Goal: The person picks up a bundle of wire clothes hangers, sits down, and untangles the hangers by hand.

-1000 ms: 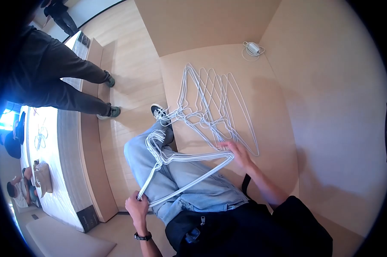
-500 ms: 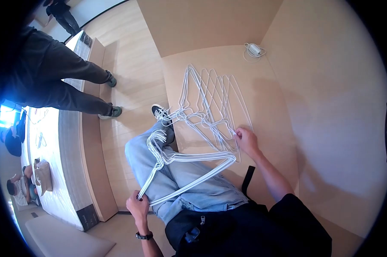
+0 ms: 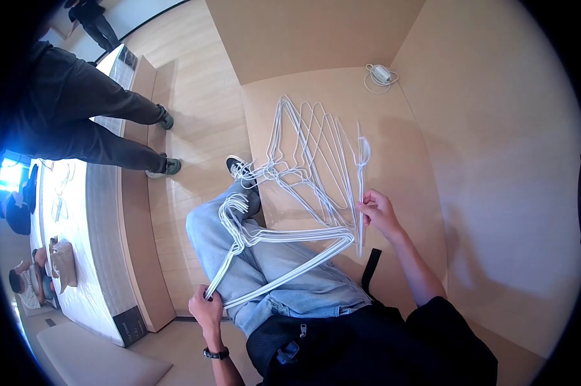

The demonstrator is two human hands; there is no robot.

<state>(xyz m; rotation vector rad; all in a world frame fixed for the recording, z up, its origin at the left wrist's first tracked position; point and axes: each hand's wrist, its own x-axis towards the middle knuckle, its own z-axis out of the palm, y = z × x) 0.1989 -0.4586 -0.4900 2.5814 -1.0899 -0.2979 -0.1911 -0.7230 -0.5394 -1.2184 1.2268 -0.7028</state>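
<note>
Across my lap lies a bundle of white wire hangers [image 3: 297,235], their hooks gathered together over my knee. My left hand [image 3: 206,306] is closed around one corner of that bundle. My right hand [image 3: 379,211] pinches a white hanger [image 3: 361,174], seen nearly edge-on and slightly blurred, its hook pointing away from me. Beside it, several more white hangers [image 3: 303,154] lie spread and overlapping on the wooden surface, hooks toward my shoe. The fingertips of my left hand are partly hidden by the wires.
A white cable with a small box [image 3: 381,75] lies near the far corner. Wooden panels [image 3: 502,161] rise on the right. A black strap [image 3: 371,269] lies near my hip. A person in dark trousers [image 3: 110,106] stands at the left by a plastic-wrapped long platform [image 3: 100,257].
My right hand has drawn one hanger away from the spread pile and turned it edge-on. My left hand and the lap bundle stay in place.
</note>
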